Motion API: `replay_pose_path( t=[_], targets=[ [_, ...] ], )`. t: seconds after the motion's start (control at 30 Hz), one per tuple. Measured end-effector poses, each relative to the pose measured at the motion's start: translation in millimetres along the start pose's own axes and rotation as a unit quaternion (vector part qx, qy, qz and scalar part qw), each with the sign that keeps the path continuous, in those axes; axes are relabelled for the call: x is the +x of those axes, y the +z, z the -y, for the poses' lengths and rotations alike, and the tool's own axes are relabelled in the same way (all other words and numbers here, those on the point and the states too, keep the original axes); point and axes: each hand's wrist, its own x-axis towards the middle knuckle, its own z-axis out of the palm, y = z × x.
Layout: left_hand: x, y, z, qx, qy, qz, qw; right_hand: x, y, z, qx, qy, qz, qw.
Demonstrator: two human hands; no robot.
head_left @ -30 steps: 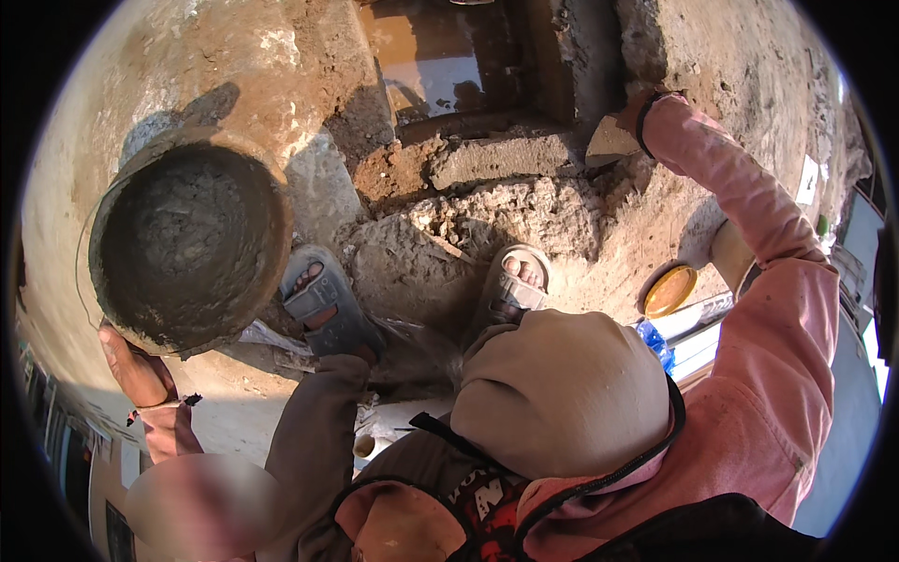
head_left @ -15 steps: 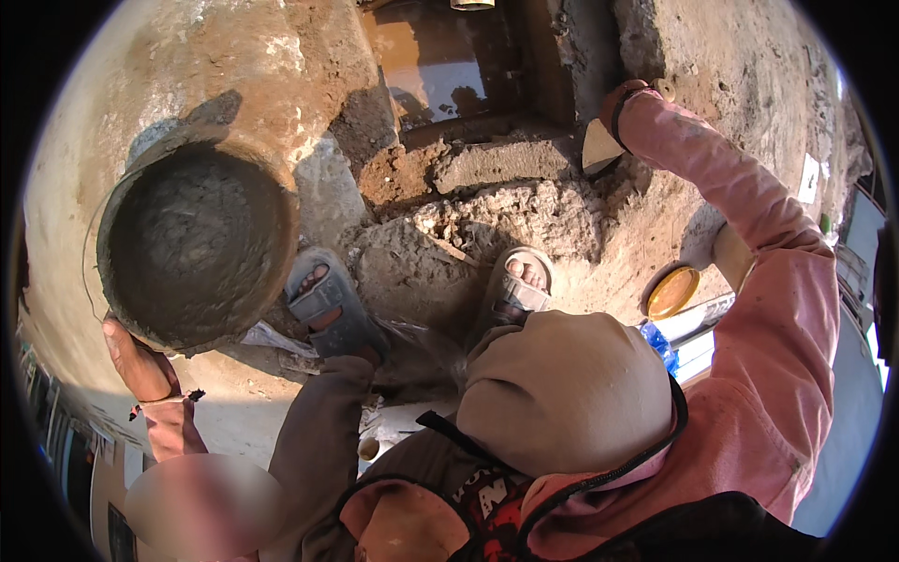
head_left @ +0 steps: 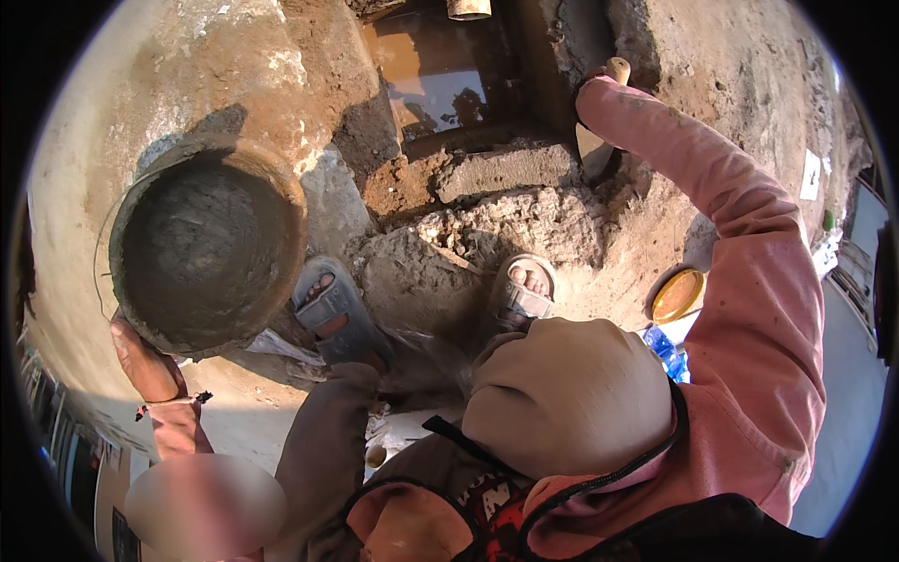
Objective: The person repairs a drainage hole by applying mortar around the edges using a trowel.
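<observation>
My left hand point(head_left: 147, 363) grips the near-left edge of a round bucket point(head_left: 298, 225) with a thin wire handle; some fingers are hidden against its side. Wet grey mortar point(head_left: 211, 244) fills much of the bucket. Stretched out to the far right, my right hand point(head_left: 594, 79) is closed on a trowel, mostly covered by the pink sleeve. The trowel's wooden handle end point(head_left: 618, 68) sticks out past the hand, and its flat blade point(head_left: 592, 152) points down beside the right wall of a pit. Grey mortar point(head_left: 582, 37) coats that wall.
Muddy water point(head_left: 449, 84) stands in the pit, below a short pipe end point(head_left: 468, 8). A concrete block point(head_left: 506, 172) borders its near side, with broken rubble point(head_left: 534, 225) before my sandalled feet. A yellow round lid point(head_left: 678, 296) and blue plastic point(head_left: 663, 352) lie at the right.
My right hand has shifted left and slightly away, carrying the trowel toward the mortar-coated wall. The bucket sits slightly further right in view, with my left hand still on it.
</observation>
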Motion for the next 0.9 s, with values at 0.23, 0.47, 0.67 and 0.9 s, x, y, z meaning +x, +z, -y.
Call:
replay_pose_path(
  t=[0.23, 0.47, 0.67, 0.9],
  targets=[
    [-1.5, 0.1, -3.9, 0.037, -0.001, -0.009, 0.999, 4.6, -15.0, -3.5, -0.004, -0.002, -0.012, 1.000],
    [6.0, -1.7, 1.1, 0.008, -0.010, -0.019, 1.000, 12.1, -21.2, 12.4, -0.006, -0.001, -0.009, 1.000],
    [7.9, -9.1, 2.4, 0.027, 0.007, -0.011, 1.000, 0.7, -30.3, -17.6, 0.024, 0.027, -0.007, 0.999],
    [4.2, 9.5, -8.5, 0.031, 0.009, -0.010, 0.999, -2.4, -29.0, 9.2, 0.046, 0.008, -0.020, 0.999]
  ],
)
